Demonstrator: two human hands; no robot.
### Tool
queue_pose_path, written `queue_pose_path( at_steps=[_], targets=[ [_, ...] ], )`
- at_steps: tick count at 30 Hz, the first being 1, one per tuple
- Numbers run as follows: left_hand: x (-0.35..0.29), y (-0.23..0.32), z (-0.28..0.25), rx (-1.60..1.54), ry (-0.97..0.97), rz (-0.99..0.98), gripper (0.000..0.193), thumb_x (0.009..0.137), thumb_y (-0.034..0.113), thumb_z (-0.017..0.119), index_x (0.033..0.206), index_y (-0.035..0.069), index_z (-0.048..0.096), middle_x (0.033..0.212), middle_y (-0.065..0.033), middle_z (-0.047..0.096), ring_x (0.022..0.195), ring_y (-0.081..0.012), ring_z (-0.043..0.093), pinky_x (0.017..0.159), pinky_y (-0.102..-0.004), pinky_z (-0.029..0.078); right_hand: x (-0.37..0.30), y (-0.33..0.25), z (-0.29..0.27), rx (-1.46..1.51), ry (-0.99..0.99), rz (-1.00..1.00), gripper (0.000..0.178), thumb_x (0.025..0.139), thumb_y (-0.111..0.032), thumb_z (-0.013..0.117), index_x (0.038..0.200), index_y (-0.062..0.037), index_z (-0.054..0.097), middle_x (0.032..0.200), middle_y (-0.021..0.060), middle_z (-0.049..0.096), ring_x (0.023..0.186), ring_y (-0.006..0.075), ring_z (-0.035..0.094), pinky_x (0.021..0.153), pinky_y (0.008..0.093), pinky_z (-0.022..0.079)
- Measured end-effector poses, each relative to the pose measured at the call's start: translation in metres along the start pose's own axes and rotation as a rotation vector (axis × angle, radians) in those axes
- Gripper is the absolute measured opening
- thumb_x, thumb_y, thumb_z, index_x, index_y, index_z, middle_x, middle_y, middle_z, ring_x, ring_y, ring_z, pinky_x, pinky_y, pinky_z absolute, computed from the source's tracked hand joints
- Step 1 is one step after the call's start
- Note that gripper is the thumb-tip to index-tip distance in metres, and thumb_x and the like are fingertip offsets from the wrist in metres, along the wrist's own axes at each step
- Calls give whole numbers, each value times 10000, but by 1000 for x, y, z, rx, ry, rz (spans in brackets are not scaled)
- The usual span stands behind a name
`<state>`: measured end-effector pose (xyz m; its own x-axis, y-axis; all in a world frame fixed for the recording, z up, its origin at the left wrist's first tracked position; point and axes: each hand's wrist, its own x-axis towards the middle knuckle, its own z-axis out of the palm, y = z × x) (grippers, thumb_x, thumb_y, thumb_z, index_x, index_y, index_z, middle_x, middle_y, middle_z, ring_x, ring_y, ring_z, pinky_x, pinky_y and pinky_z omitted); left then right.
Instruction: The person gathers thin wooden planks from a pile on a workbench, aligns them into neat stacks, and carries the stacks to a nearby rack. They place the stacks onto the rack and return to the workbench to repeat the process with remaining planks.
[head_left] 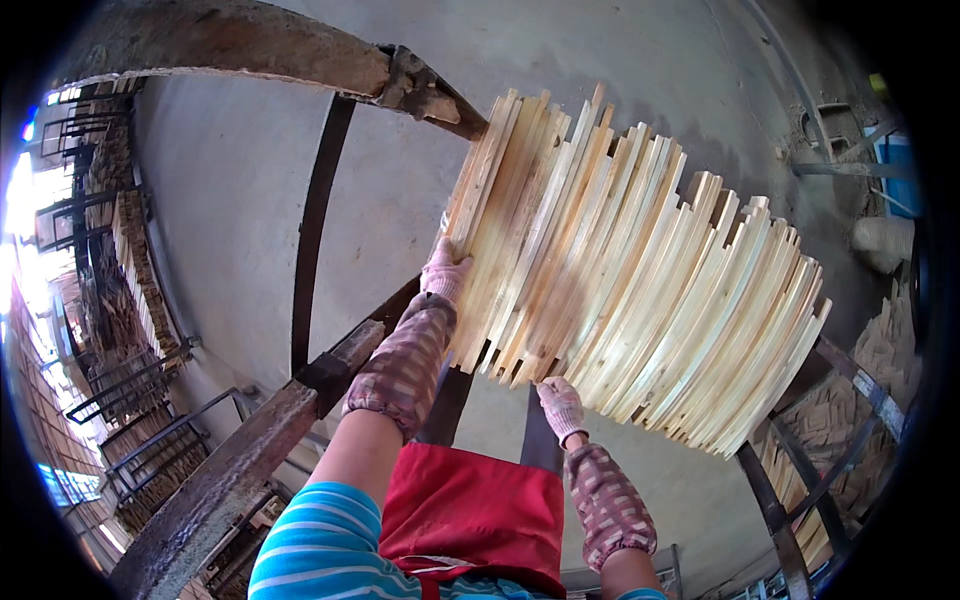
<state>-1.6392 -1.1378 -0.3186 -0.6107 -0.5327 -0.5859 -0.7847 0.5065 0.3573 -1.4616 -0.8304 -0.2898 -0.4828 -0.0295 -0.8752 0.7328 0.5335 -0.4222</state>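
Striped turquoise sleeve (pixel 315 540) and red apron (pixel 470 505) sit nearest. Pale, straight-edged wooden strips (pixel 620 290) lie side by side, raggedly ended, across a rusty metal frame (pixel 235 475). The gloved left hand (pixel 447 272) touches the outermost strip, thumb apart from fingers; the gloved right hand (pixel 561 406) bunches its fingers at the near ends. Whether either grips, I cannot tell. Around stretches smooth grey floor (pixel 220 210); leftward, metal racks (pixel 135 462) hold stacked wood (pixel 142 275).

Wooden strips (pixel 640 290), undersides hidden
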Motion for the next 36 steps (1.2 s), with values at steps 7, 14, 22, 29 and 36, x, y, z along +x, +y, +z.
queue_pose_path(
  at_steps=[7, 14, 22, 29, 36],
  targets=[
    [2, -5, 11, -170, 68, 141, 685, 768, 310, 773, 1346, 97, 473, 1136, -203, 676, 1072, -370, 661, 897, -437, 521, -3, -8, 0, 61, -42, 53, 268, 905, -330, 656, 966, -71, 686, 785, 86, 684, 739, 215, 653, 714, 359, 514],
    [2, 5, 7, -57, 17, 4, 788, 751, 331, 778, 1412, 125, 402, 1197, -218, 657, 1071, -392, 663, 913, -463, 525, 3, 2, 2, 0, 15, 0, 210, 921, -277, 674, 949, -69, 682, 731, 0, 647, 653, 105, 584, 617, 297, 481],
    [1, 10, 0, -10, 6, 41, 659, 773, 359, 749, 1337, 144, 485, 1143, -212, 688, 1068, -392, 672, 905, -459, 529, 2, -15, -10, -5, -41, 59, 300, 913, -366, 637, 992, -80, 683, 884, 121, 721, 855, 273, 694, 771, 378, 526],
    [-4, 18, -19, 131, 129, 98, 413, 794, 351, 737, 1117, 132, 602, 929, -133, 709, 896, -345, 689, 796, -432, 534, 8, -43, -27, -12, -2, -117, 304, 926, -354, 610, 1008, -66, 666, 825, 119, 689, 808, 236, 682, 734, 358, 512],
    [-77, 52, -47, -97, 259, 210, 374, 779, 258, 781, 1093, 117, 636, 777, -81, 669, 701, -176, 681, 671, -357, 550, 8, -135, -26, 158, 88, -321, 436, 915, -316, 685, 1235, -26, 621, 1064, 100, 720, 929, 241, 704, 832, 334, 539]
  ],
)
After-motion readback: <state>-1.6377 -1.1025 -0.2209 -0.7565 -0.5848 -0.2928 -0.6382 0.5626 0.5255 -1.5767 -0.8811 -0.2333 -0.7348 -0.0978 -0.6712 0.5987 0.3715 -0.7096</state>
